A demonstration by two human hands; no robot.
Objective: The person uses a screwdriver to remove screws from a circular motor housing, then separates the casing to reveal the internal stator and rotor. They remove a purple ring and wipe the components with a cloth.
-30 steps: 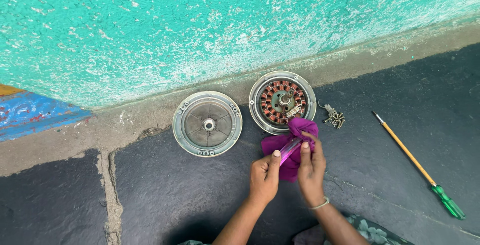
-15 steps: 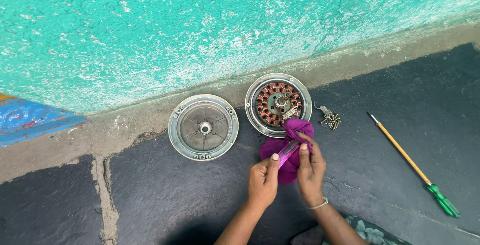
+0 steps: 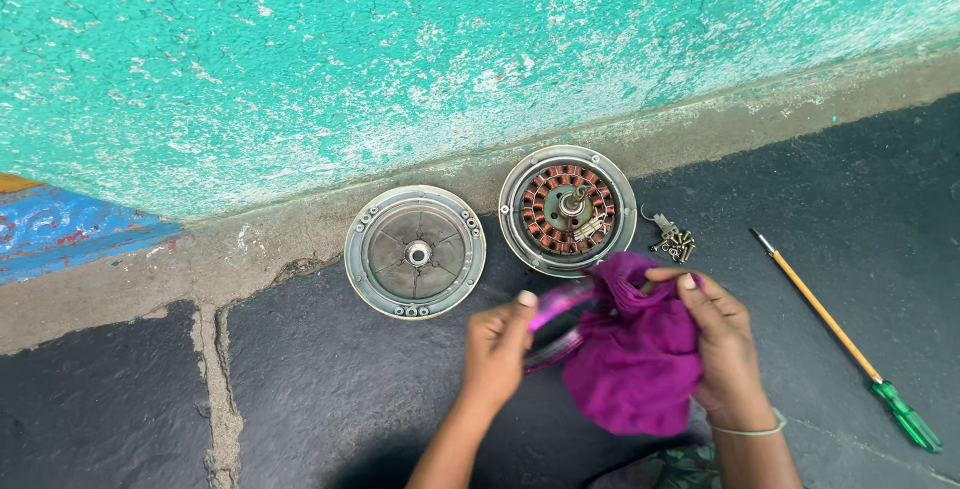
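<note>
My right hand [image 3: 722, 343] grips a purple cloth [image 3: 633, 357] that is bunched over the dark stone floor. My left hand [image 3: 496, 350] pinches the end of a long thin part [image 3: 556, 321] that runs into the cloth; most of that part is hidden by the fabric. Just beyond the cloth lies a round motor half with copper windings and a shaft [image 3: 567, 209]. To its left sits the matching empty metal cover [image 3: 415, 251], open side up.
A small pile of screws [image 3: 673, 240] lies right of the motor half. A long screwdriver with a green handle [image 3: 850, 342] rests on the floor at the right. A rough turquoise wall [image 3: 430, 59] rises behind a grey concrete ledge [image 3: 250, 249].
The view has shifted slightly left and down. Both hands stay on the cloth and the thin part, working them a little; the motor halves, screws and screwdriver have not moved.
</note>
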